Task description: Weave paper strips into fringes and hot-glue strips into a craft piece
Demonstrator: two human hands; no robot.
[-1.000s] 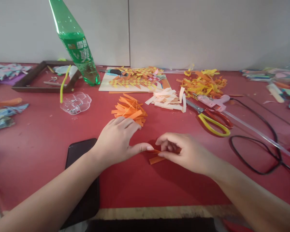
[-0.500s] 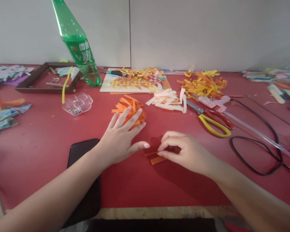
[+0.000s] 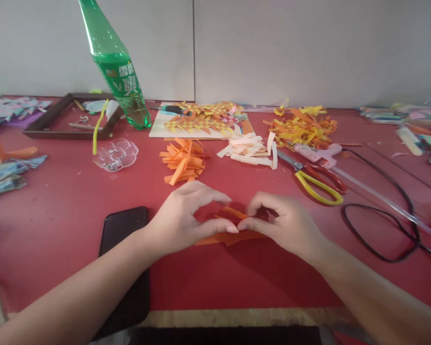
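Note:
My right hand [image 3: 285, 223] pinches a thin orange paper strip [image 3: 235, 212] between thumb and fingers, low over the red table. Facing it from the left is my left hand [image 3: 185, 215], its thumb and index finger apart and the thumb tip almost meeting the right thumb. Under both hands lie further flat orange paper strips [image 3: 230, 238], partly covered by the fingers. Just beyond my left hand sits a loose pile of orange paper strips [image 3: 185, 160]. A heap of cream paper strips [image 3: 249, 147] is to its right.
Scissors [image 3: 318, 184] and a pink glue gun [image 3: 318, 154] with its black cord lie right. A phone [image 3: 125, 273] is under my left forearm. Farther back are a green bottle [image 3: 120, 81], a dark frame [image 3: 57, 134], a clear dish [image 3: 120, 155] and yellow-orange scraps [image 3: 305, 127].
My left hand has drawn back from the orange pile toward my right hand, its fingers now curved. The pile shows fully and looks shifted left. More orange strips show beneath the hands.

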